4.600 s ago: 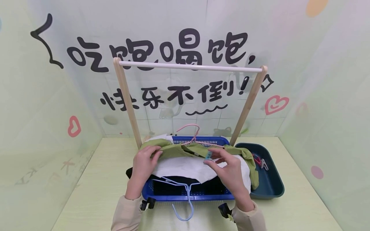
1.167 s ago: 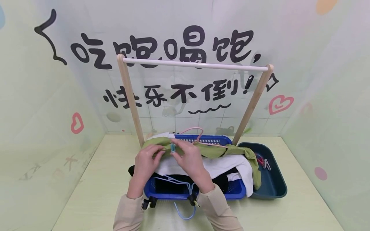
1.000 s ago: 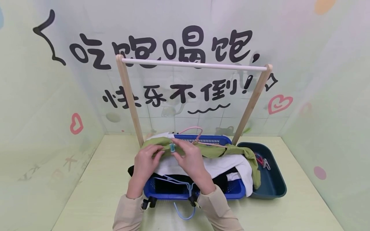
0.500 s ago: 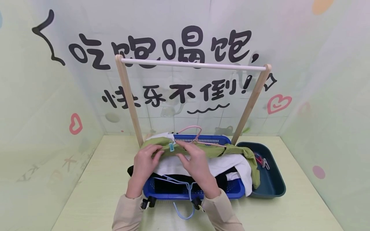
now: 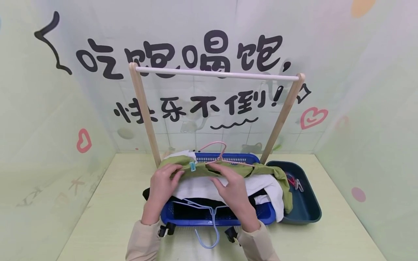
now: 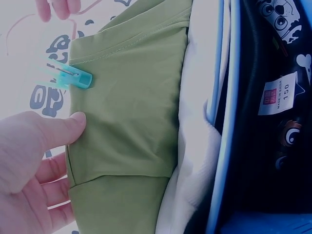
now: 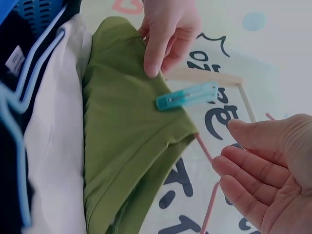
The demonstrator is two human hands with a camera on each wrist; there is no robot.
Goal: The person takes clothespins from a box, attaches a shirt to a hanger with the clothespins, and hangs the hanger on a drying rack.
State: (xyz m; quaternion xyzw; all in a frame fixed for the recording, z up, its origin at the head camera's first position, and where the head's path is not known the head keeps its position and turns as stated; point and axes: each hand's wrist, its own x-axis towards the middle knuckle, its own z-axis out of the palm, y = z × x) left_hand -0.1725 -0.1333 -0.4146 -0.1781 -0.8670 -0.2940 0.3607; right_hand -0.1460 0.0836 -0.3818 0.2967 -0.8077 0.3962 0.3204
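The green garment [image 6: 126, 122] is smooth matt cloth, the clip [image 7: 185, 96] translucent plastic, the rack posts [image 5: 145, 116] matt wood.

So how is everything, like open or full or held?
Green garment: clipped, off the rail
Teal clip: closed on green garment
Left fingers: pinching green garment
Right fingers: open, holding nothing
Pink hanger: off the rail
Blue hanger: off the rail
Blue basket: heaped with clothes
Dark tray: holding clips

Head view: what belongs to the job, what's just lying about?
Likely the job: green garment, gripped by the left hand; teal clip on its edge; pink hanger.
Apparently idle: blue hanger, white garment, wooden rack, pale clip in dark tray.
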